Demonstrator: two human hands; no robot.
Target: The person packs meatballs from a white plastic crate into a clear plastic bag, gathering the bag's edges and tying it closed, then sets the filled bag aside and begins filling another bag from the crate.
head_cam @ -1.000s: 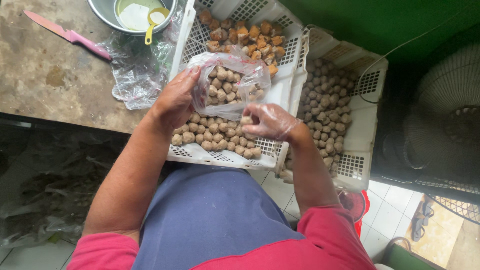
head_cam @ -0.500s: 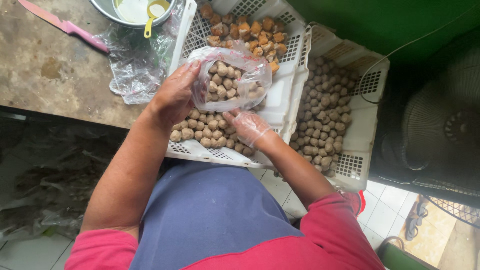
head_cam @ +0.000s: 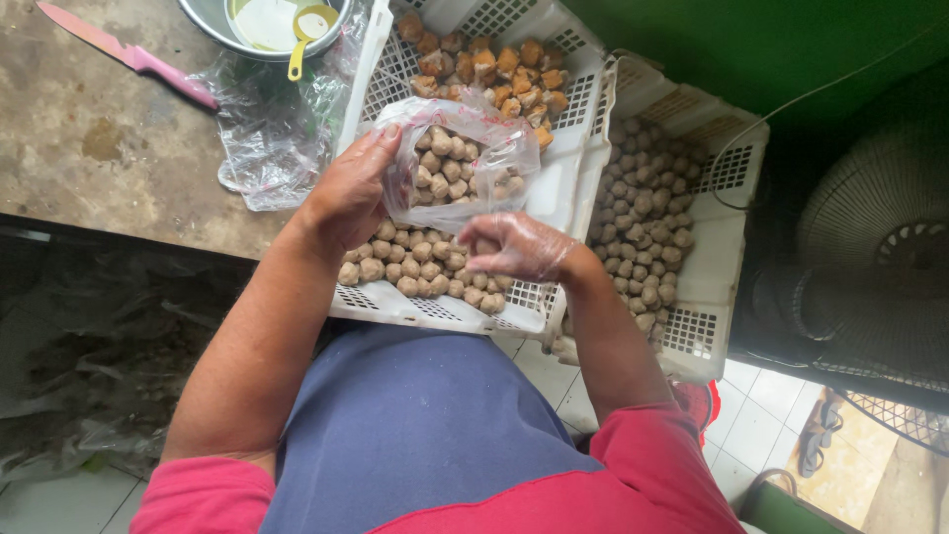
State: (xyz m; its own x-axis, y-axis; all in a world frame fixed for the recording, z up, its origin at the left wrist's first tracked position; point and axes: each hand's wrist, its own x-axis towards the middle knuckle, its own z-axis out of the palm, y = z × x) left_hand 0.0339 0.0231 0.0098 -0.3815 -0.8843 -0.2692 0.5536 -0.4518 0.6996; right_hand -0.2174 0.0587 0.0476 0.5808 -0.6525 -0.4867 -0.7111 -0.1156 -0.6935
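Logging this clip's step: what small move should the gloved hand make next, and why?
Probably lift the right hand to the clear plastic bag: it rests closed among the round brown meatballs in the white slotted basket, while the left hand holds the bag open.

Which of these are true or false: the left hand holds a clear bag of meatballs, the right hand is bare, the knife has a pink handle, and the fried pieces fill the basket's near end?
1. The left hand holds a clear bag of meatballs. True.
2. The right hand is bare. False: it wears a thin clear glove.
3. The knife has a pink handle. True.
4. The fried pieces fill the near end of the white basket. False: they lie at the far end; loose meatballs fill the near end.
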